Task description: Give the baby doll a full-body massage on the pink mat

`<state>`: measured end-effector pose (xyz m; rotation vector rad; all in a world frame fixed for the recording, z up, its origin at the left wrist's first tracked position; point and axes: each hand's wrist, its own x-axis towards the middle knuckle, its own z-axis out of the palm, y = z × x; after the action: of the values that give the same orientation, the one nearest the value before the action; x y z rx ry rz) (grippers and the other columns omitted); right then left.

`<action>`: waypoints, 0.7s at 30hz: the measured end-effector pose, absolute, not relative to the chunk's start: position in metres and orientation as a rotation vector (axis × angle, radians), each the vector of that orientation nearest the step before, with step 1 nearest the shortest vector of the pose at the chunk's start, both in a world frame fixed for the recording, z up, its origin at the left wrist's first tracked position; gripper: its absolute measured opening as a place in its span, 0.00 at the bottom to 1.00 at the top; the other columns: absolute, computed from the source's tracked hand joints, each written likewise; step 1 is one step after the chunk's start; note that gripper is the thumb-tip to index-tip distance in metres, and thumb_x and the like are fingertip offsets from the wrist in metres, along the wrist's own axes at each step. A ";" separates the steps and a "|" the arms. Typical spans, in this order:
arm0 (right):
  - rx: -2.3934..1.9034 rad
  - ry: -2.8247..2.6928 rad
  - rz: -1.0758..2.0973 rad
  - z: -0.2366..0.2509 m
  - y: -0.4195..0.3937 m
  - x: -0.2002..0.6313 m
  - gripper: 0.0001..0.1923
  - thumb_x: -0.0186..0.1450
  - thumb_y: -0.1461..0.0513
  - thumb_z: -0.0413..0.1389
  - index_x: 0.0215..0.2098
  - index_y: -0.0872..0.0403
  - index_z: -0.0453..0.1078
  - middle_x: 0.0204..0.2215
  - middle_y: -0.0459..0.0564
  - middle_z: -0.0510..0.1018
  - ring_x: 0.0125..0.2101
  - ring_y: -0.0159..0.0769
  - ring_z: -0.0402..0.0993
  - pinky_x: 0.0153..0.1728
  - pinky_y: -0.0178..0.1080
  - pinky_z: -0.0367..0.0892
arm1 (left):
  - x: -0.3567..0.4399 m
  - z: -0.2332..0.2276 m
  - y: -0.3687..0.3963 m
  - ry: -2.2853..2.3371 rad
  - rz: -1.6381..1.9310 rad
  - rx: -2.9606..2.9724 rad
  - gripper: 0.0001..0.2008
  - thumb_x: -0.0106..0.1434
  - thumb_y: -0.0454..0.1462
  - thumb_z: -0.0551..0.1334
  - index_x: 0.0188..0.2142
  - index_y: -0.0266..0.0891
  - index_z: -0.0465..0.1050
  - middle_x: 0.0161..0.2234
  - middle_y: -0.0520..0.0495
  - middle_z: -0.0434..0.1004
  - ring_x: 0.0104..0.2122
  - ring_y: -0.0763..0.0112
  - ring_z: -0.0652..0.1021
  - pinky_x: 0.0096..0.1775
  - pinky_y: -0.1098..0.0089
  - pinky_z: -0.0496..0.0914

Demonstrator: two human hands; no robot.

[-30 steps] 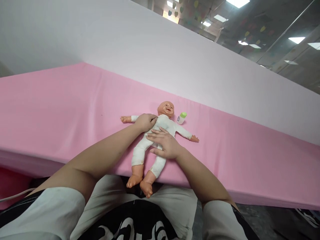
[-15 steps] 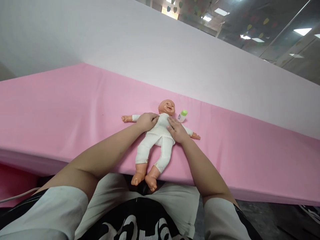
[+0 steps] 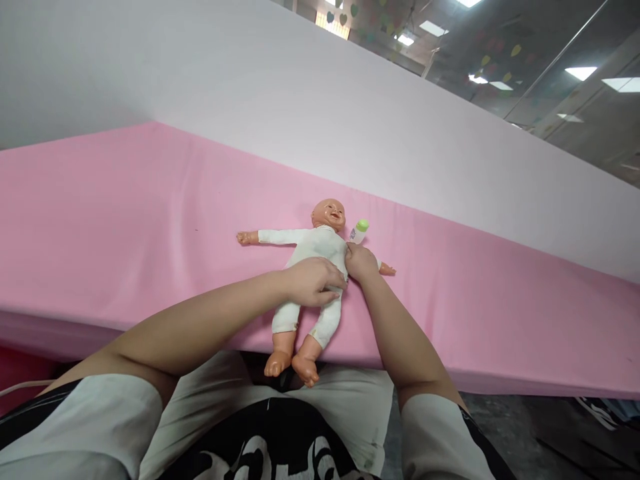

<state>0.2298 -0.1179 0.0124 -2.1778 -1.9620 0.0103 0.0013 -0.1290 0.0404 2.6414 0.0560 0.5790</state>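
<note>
A baby doll (image 3: 334, 215) in a tight white suit lies on its back, arms spread, bare feet toward me. Across its lower belly and hip lies my left hand (image 3: 317, 280), fingers stretched out with the thumb apart. My right hand (image 3: 362, 262) is closed against the doll's side by the upper arm, covering most of that sleeve. Whatever its curled fingers pinch is hidden. Just beyond my right hand lies a small white bottle (image 3: 357, 235) with a green cap, near the doll's shoulder.
The doll rests on a pink padded surface (image 3: 115, 220), its feet over the front edge. A white wall (image 3: 300, 100) rises behind, with glass panels above it. A pale cable (image 3: 25, 385) runs at the lower left.
My left hand has slid from the doll's chest and shoulder down to its lower belly and hip. My right hand has left the chest and curled shut at the doll's side.
</note>
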 end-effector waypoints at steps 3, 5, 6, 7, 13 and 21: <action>-2.167 -1.983 0.022 0.014 -0.119 0.231 0.19 0.75 0.60 0.44 0.49 0.50 0.77 0.47 0.57 0.85 0.45 0.50 0.82 0.47 0.47 0.73 | 0.004 0.037 -0.123 0.167 0.530 2.737 0.19 0.69 0.45 0.64 0.56 0.47 0.81 0.61 0.43 0.80 0.64 0.51 0.76 0.68 0.52 0.62; -2.149 -1.994 0.055 0.015 -0.119 0.232 0.20 0.75 0.60 0.44 0.50 0.50 0.77 0.47 0.56 0.85 0.46 0.49 0.81 0.47 0.46 0.73 | 0.003 0.035 -0.114 0.272 0.492 2.774 0.24 0.69 0.49 0.65 0.61 0.47 0.78 0.67 0.43 0.74 0.70 0.47 0.67 0.72 0.46 0.54; -2.142 -1.995 0.069 0.015 -0.120 0.232 0.20 0.75 0.60 0.44 0.50 0.50 0.78 0.47 0.56 0.85 0.46 0.49 0.81 0.48 0.46 0.73 | 0.002 0.033 -0.108 0.322 0.479 2.781 0.26 0.69 0.51 0.65 0.62 0.48 0.77 0.69 0.43 0.71 0.72 0.46 0.64 0.72 0.45 0.51; -2.136 -1.995 0.079 0.016 -0.120 0.232 0.20 0.75 0.60 0.43 0.50 0.50 0.78 0.47 0.55 0.85 0.46 0.49 0.81 0.48 0.46 0.73 | 0.000 0.031 -0.102 0.366 0.470 2.780 0.27 0.69 0.52 0.64 0.64 0.49 0.76 0.70 0.44 0.69 0.73 0.46 0.61 0.73 0.44 0.48; -2.072 -2.011 0.113 0.018 -0.121 0.230 0.20 0.74 0.61 0.44 0.52 0.49 0.78 0.49 0.54 0.85 0.49 0.50 0.80 0.51 0.47 0.72 | -0.007 0.020 -0.066 0.690 0.493 2.730 0.32 0.75 0.56 0.53 0.72 0.48 0.65 0.76 0.41 0.55 0.75 0.49 0.57 0.73 0.42 0.47; -1.848 -1.993 0.105 0.018 -0.128 0.230 0.23 0.72 0.62 0.45 0.58 0.53 0.76 0.56 0.57 0.82 0.57 0.51 0.77 0.62 0.53 0.70 | -0.025 0.012 -0.037 1.400 0.638 2.610 0.23 0.75 0.45 0.49 0.52 0.41 0.81 0.50 0.36 0.85 0.55 0.49 0.80 0.68 0.38 0.54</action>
<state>0.2295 -0.1285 0.0182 -1.8481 -1.9929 0.1053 -0.0246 -0.0366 0.0118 2.6098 1.3999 0.6380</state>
